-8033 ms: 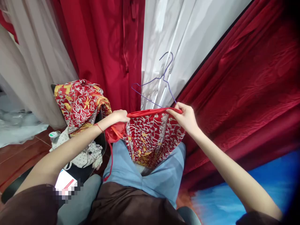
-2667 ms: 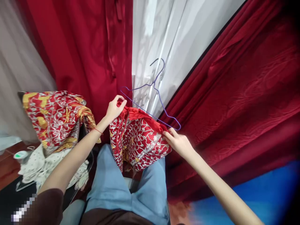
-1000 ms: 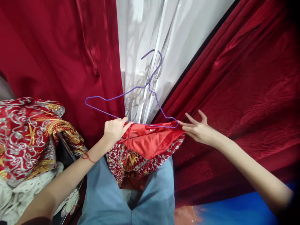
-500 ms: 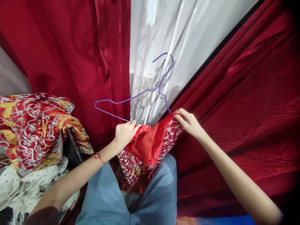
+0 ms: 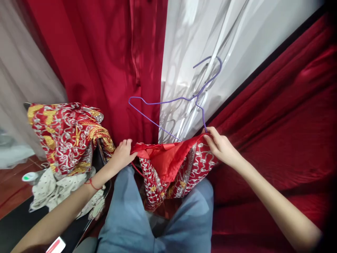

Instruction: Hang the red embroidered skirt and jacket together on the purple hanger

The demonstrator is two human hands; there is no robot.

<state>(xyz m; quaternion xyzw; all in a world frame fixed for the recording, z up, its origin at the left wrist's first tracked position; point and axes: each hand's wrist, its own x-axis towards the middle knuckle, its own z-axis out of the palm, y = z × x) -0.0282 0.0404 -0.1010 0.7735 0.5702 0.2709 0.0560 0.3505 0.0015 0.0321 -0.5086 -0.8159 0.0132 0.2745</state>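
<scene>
Left hand (image 5: 121, 154): grip pinching the left end of the garment's red-lined top edge, fingers curled over the fold.
Right hand (image 5: 220, 147): grip pinching the right end of the same edge together with the lower right corner of the hanger.
Embroidered red garment (image 5: 181, 172): slung between both hands over the lap in blue jeans (image 5: 158, 218), lining turned outward, silver and gold embroidery hanging below.
Purple wire hanger (image 5: 173, 105): tilted, hook up against the white drape (image 5: 210, 42), left shoulder free in the air, lower bar running down behind the garment's edge.
Step in hand: judged to be fitting the garment onto the hanger; right side seated, left side not yet on.
Next move calls for: drawing the left end up and over the free left shoulder of the wire.
Edges: red curtain (image 5: 105, 52) close behind; darker red cloth (image 5: 284, 123) close on the right.
Open room: little on the left, where a second embroidered piece (image 5: 68, 135) lies heaped on white spotted cloth (image 5: 52, 186); free space mainly upward.
</scene>
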